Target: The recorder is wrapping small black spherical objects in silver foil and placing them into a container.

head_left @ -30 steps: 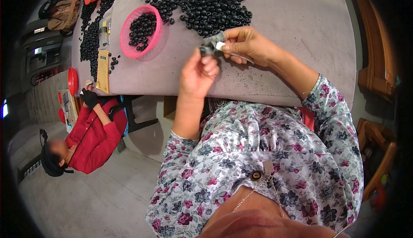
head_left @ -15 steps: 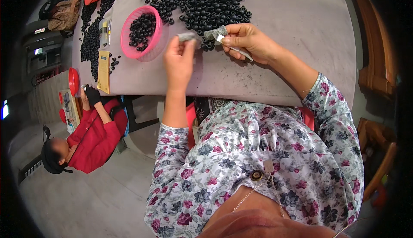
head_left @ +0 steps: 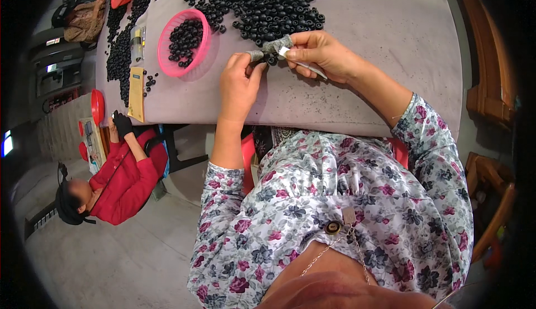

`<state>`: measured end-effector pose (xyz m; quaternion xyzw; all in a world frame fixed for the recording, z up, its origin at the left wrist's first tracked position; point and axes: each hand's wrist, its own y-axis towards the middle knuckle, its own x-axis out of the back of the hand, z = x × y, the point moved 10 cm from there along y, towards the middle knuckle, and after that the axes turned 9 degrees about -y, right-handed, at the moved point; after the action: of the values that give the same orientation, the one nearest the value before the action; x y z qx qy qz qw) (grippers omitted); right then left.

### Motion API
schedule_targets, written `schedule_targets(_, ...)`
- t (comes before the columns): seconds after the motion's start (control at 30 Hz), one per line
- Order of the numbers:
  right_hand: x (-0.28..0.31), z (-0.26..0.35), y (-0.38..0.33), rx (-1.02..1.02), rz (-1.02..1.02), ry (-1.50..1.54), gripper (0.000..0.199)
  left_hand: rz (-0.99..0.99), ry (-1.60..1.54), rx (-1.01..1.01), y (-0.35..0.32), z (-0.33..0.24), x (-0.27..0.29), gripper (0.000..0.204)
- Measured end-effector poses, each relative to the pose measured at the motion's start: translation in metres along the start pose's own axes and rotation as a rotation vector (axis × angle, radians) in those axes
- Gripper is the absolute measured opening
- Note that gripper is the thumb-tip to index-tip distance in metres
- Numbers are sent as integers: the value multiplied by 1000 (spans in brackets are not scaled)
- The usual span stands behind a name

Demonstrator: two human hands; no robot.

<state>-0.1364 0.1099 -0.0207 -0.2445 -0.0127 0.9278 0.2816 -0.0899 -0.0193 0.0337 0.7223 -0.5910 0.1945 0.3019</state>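
My left hand (head_left: 239,85) reaches in from the lower middle, a grey wrap on its index finger. Its thumb and index finger close on a small round black bead (head_left: 272,61) with a hole in it. My right hand (head_left: 324,58) is right beside it, gripping a slim white blade-like tool (head_left: 308,67) between thumb and fingers. Its index finger also wears a grey wrap (head_left: 277,45), which almost touches the left fingertip. Just beyond both hands spreads a large pile of black beads (head_left: 273,7).
Left of my hands stands a pink basket (head_left: 207,38) with black beads inside. Further left lie more beads (head_left: 118,58), a tan booklet (head_left: 135,94) and a clear packet (head_left: 137,41). Dark crumbs dot the grey tablecloth (head_left: 357,102). A person in red (head_left: 134,180) sits at the left.
My left hand has moved a little right, bringing its fingertips to the bead beside my right hand. The right hand and its white tool have hardly moved.
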Motion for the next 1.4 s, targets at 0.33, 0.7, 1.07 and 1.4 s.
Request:
schedule_targets(0.33,0,-1,1,23,14,-74,14,48,167,-12,-1,-4,0,17)
schedule_targets(0.7,-19,13,-8,99,38,-336,26,5,-1554,640,-31,35,-57,16)
schedule_targets(1.07,-22,15,-8,109,59,-323,19,149,-1770,734,-39,31,-74,26)
schedule_targets(1.4,-23,14,-9,67,81,-371,27,216,-2054,774,-40,17,-85,31)
